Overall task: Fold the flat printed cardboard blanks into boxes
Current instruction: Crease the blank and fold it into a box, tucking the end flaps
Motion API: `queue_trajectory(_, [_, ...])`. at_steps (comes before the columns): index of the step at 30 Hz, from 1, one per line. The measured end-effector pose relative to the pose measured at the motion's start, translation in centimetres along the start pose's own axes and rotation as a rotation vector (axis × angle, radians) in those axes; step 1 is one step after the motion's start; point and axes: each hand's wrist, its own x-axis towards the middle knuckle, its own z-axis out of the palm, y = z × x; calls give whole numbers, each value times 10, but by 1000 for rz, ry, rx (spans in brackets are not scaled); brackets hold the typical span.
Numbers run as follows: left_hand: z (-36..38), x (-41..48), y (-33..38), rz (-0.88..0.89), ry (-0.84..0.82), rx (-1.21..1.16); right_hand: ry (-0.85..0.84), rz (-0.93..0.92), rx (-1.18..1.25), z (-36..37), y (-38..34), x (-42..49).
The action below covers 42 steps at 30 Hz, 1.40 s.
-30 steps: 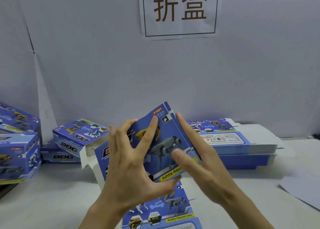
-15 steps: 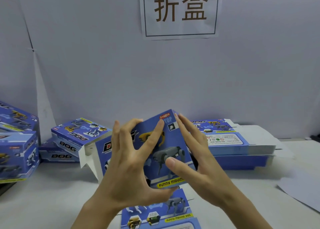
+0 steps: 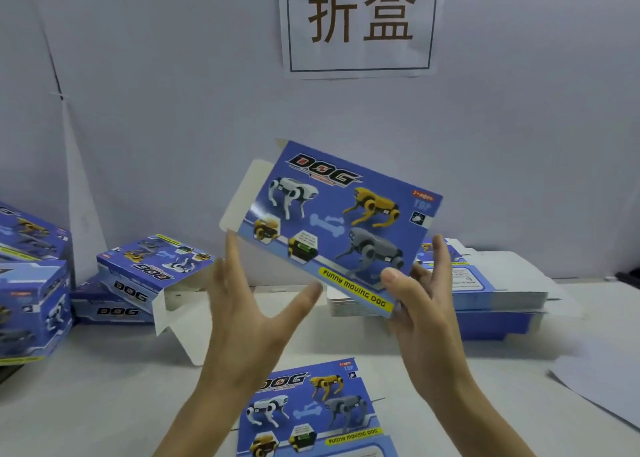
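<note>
— Where's the printed blank [image 3: 332, 221]?
— I'm holding it tilted above the white table [image 3: 104, 387], my right hand [image 3: 426, 304] pinching its lower right corner. My left hand [image 3: 249, 311] is hovering under its left edge, fingers spread.
— And around you?
— A second blank [image 3: 311, 411] is lying flat, a stack [image 3: 498, 294] is sitting right, folded boxes [image 3: 31, 283] left; a paper sign [image 3: 360, 24] is hanging on the wall [image 3: 173, 110].

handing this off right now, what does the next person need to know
Left hand: open, fingers spread just under the held blank at its left end.
Right hand: pinches it at its lower right corner, in the air, white end flap open.
Done: folded boxes stacked at far left.
Left: finish this one, then the flat blank on the table and the stack of blanks at back right.
</note>
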Motion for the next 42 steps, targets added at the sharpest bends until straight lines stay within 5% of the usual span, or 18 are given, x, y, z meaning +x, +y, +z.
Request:
queue_trajectory(4, [-1, 3, -1, -270, -346, -629, -88, 51, 72, 3, 5, -3])
queue_trajectory(8, [-2, 12, -8, -280, -279, -865, -183, 21, -118, 2, 8, -4])
queue_trajectory(14, [-13, 25, -27, 128, -40, -383, -93, 13, -233, -12, -1, 9])
queue_trajectory(18, [-17, 28, -36, 351, -61, -40, -172, 8, -182, -14, -11, 12])
queue_trajectory(24, [-17, 22, -28, 421, -120, -25, -84, 13, -193, -20, -18, 14])
queue_trajectory(32, [-12, 16, -21, 455, -120, -68, 127, 321, 428, -13, -10, 14])
queue_trajectory(34, [-9, 16, -24, 444, -109, -44, 160, 183, 176, -14, -11, 12])
queue_trajectory(38, [-1, 14, -25, 522, -36, 80, 231, -289, -702, -21, -12, 8])
queue_trajectory(42, [0, 8, -20, 730, 2, 244, 35, -226, -986, -26, -5, 11])
